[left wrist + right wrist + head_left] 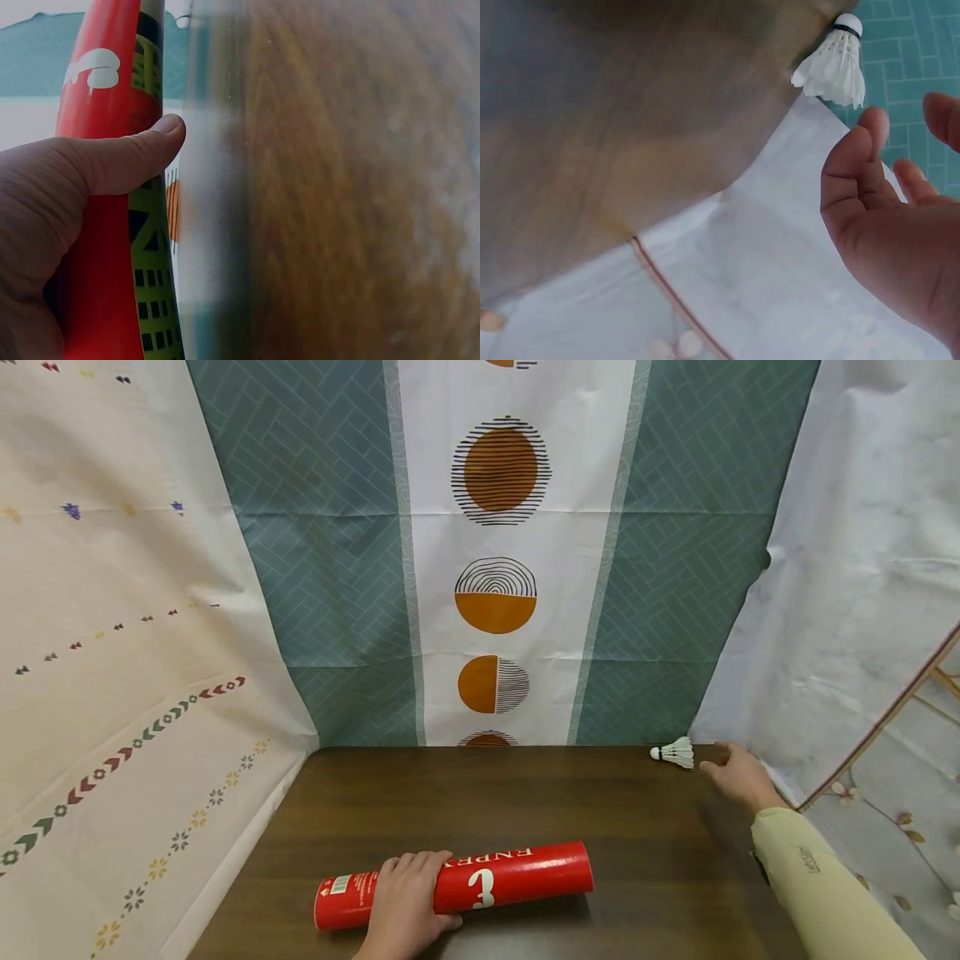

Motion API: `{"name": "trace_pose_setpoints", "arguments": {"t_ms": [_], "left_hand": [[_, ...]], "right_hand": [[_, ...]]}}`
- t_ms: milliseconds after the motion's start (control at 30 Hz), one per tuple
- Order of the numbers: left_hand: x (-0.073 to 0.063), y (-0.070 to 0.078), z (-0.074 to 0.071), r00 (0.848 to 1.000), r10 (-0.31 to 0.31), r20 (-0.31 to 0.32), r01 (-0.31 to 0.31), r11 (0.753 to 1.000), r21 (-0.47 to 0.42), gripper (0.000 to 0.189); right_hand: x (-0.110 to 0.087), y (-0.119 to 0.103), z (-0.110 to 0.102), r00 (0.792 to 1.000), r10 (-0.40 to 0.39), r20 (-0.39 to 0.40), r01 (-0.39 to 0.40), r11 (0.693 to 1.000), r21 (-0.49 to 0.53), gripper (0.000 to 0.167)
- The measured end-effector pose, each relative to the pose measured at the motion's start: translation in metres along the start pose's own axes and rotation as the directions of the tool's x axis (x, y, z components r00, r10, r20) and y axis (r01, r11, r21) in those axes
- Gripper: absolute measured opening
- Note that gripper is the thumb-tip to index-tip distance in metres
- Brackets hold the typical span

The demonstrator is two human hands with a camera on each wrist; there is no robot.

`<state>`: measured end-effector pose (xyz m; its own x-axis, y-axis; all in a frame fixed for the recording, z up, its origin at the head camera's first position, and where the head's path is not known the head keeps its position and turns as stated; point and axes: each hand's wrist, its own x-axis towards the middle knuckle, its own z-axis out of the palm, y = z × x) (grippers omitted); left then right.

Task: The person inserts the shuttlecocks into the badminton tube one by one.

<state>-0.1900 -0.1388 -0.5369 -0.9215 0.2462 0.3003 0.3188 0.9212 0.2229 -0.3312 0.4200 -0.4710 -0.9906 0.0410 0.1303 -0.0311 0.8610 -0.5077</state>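
Observation:
A red shuttlecock tube (525,878) with white lettering lies sideways near the front of the dark wooden table. My left hand (408,893) grips it left of its middle, fingers over the top. In the left wrist view the thumb crosses the tube (97,277), whose side shows a green and black print. At the table's far right corner a white feather shuttlecock (677,752) rests on its side, cork pointing left. Just right of its feathers is my right hand (741,777), fingers loosely bent. The right wrist view shows a small gap between the fingertips and the shuttlecock (832,64).
The brown table (480,793) meets a green and white patterned cloth (337,568) at the back. Pale cloths hang along the left side (135,693) and the right side (840,610), the right one close to my right hand.

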Motion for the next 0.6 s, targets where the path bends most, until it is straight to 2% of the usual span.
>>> {"name": "trace_pose_setpoints", "arguments": {"t_ms": [133, 267, 400, 600], "left_hand": [[0.000, -0.002, 0.000, 1.000, -0.009, 0.012, 0.009, 1.000, -0.013, 0.090], [0.001, -0.004, -0.001, 0.999, -0.017, 0.034, 0.018, 0.999, -0.030, 0.090], [0.000, -0.004, -0.002, 0.998, -0.023, 0.064, 0.026, 0.999, -0.040, 0.089], [0.001, -0.005, -0.003, 0.994, -0.028, 0.107, 0.034, 0.998, -0.050, 0.087]], "right_hand": [[0.019, -0.009, 0.005, 0.999, -0.038, 0.027, 0.040, 0.997, -0.066, 0.065], [0.031, -0.017, 0.015, 0.993, -0.067, 0.099, 0.073, 0.995, -0.061, 0.062], [0.037, -0.019, 0.023, 0.983, -0.043, 0.179, 0.048, 0.998, -0.028, 0.058], [0.034, -0.011, 0.038, 0.973, -0.016, 0.231, 0.008, 0.999, 0.036, 0.054]]}}
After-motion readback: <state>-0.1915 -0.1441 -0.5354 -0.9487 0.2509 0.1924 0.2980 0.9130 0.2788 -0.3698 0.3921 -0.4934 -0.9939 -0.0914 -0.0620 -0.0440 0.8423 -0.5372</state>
